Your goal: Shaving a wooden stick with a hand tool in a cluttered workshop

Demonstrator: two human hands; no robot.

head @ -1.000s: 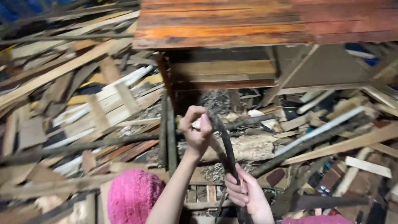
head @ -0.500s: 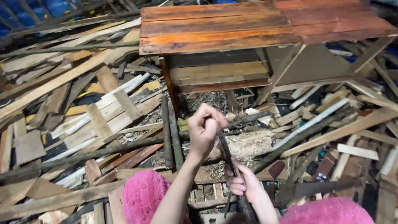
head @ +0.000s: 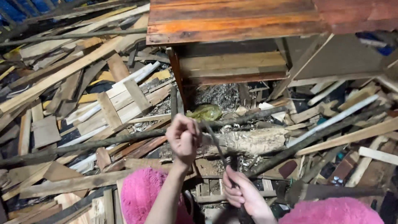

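My left hand (head: 183, 139) is raised in the middle of the view, its fingers pinched on the upper end of a thin dark stick (head: 215, 143). My right hand (head: 242, 194) grips the lower end of that stick near the bottom edge. The stick runs slanted between the two hands. Pink fluffy slippers (head: 139, 194) (head: 331, 211) show at the bottom, left and right of my arms. Behind the hands lies a pale rough log (head: 248, 141) among the scrap wood.
Scrap planks and slats (head: 83, 95) are heaped all over the left and right. A reddish wooden table top (head: 232, 20) stands at the back, with wood shavings (head: 219, 95) under it. Long dark branches (head: 319, 135) cross the pile.
The view has tilted down a little, so the table top sits higher. My left hand has drawn the stick's upper end lower and further left; the right hand keeps its grip.
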